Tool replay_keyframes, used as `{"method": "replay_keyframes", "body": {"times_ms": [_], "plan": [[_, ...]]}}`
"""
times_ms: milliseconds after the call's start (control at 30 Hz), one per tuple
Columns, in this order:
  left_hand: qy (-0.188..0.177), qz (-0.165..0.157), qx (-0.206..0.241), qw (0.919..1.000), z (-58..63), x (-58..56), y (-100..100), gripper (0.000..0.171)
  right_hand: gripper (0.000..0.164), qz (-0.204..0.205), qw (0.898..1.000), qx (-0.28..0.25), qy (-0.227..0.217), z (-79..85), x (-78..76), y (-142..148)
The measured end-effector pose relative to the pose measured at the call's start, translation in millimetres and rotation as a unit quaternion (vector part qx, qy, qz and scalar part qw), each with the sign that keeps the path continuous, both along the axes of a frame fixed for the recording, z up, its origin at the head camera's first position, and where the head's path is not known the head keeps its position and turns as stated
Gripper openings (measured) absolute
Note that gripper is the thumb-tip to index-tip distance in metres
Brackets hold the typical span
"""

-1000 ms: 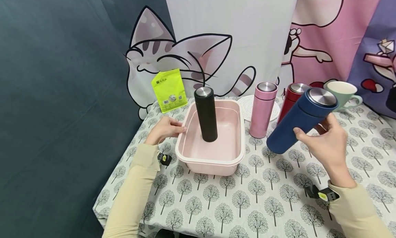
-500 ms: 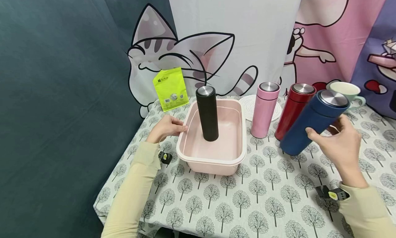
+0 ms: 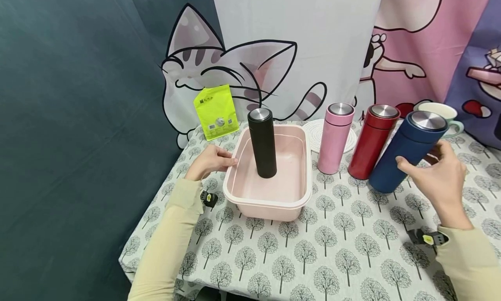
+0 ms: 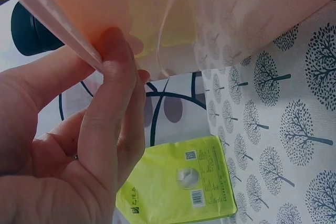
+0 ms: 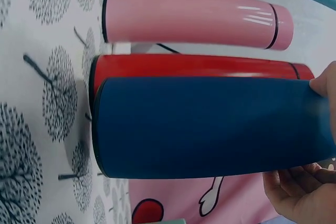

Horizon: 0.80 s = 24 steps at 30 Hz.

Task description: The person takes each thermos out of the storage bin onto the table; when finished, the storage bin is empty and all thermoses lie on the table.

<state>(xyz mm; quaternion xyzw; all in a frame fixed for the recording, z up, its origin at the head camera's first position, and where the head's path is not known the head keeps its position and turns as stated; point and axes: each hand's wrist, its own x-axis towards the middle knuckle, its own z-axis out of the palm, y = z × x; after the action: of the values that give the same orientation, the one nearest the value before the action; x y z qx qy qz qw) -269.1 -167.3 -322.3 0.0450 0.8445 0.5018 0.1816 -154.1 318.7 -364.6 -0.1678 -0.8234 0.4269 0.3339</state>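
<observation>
In the head view, could topple the red bottle (image 3: 372, 146) into the pink bottle (image 3: 334, 146) by swinging the base of the blue bottle (image 3: 409, 148) toward the left edge of the counter (image 3: 332, 262). Holds the blue bottle aslant near the far edge, top leaning toward the right edge; base resting or lifted, cannot tell. Has the right grip (image 3: 444, 183) curled around its upper part, open only to its girth, and the left grip (image 3: 209, 162) clamped on the rim of the tub (image 3: 268, 203), black bottle (image 3: 263, 151) inside. In the left wrist view, could tip the tub by tugging the thin wall pinched between thumb and fingers. In the right wrist view, could drop the blue bottle by clasping only the upper end, thumb and fingers on opposite sides.
</observation>
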Motion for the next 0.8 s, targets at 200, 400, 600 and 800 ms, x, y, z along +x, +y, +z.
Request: {"method": "replay_keyframes", "body": {"times_ms": [200, 400, 600, 800], "plan": [[0.003, -0.002, -0.006, 1.0, 1.2, 0.8, 0, 0.039, 0.058, -0.022, 1.0, 0.02, -0.009, -1.2, -7.9, 10], [0.003, 0.002, -0.011, 0.9999, 2.5, 2.2, 0, 0.039, 0.059, -0.036, 0.999, 0.025, -0.02, -5.2, -15.0, 20], [0.008, -0.007, -0.006, 0.9999, 2.3, 3.9, 1, 0.037, 0.064, -0.033, 0.999, 0.03, -0.024, -13.0, -20.5, 28], [0.01, -0.002, -0.013, 0.9999, 0.3, 3.0, 0, 0.036, 0.068, -0.035, 0.998, 0.024, -0.041, -16.0, -24.8, 33]]}}
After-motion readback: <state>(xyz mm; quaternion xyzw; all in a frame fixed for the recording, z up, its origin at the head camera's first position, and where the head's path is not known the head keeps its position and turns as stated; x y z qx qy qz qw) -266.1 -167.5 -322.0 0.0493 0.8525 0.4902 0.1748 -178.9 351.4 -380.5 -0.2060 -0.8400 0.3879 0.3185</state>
